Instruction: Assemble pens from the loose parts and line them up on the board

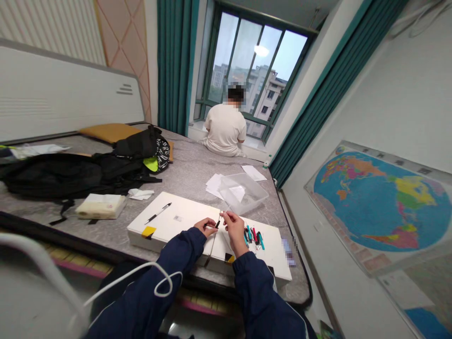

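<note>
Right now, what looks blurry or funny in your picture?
All in the head view: the white cable at lower left is blurred; round glare shines on the window; the seated person's head is pixelated; the room leans, probably from camera tilt.

Pen [157,213] on left box [183,203]; tissue pack [100,206] left of box; backpack [70,172] behind tissue pack.
</note>
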### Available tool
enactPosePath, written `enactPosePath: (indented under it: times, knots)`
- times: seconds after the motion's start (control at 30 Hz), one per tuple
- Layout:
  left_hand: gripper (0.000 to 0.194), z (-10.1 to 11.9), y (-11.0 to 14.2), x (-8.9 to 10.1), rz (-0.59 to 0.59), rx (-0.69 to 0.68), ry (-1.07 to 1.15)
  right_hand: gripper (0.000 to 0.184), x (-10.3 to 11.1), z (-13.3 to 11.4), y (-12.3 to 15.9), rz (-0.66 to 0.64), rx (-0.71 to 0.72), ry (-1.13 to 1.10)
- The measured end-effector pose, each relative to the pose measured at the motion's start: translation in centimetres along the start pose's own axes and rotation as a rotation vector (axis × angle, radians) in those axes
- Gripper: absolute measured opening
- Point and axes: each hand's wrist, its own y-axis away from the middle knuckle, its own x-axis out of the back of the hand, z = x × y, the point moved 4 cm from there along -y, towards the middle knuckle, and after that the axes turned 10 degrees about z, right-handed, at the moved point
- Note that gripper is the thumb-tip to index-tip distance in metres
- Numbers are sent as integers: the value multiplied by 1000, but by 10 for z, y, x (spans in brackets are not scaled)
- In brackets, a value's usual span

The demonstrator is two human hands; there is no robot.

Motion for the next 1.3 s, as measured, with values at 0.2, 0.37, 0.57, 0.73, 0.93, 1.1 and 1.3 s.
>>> enactPosePath:
  times: [0.2,0.37,0.57,0.73,0.93,1.1,1.3]
  knots:
    - [29,1,-1,1,-20,8,-55,43,-12,14,4,157,-106,-53]
    - [26,-5,-2,0,-27,-13,-64,41,-14,14,8,82,-105,-49]
    - [25,-6,-1,0,-22,-36,-63,37,-14,17,8,74,-41,4]
    - [26,-5,-1,2,-22,-45,-72,36,-14,30,10,17,-57,62]
    - [25,1,1,4,-27,-27,-68,37,-10,39,12,-65,-43,78]
    - [24,1,1,4,-42,-28,-93,44,-4,28,7,-47,13,90]
    - [25,5,2,6,-28,-29,-127,30,1,-2,1,-7,247,223]
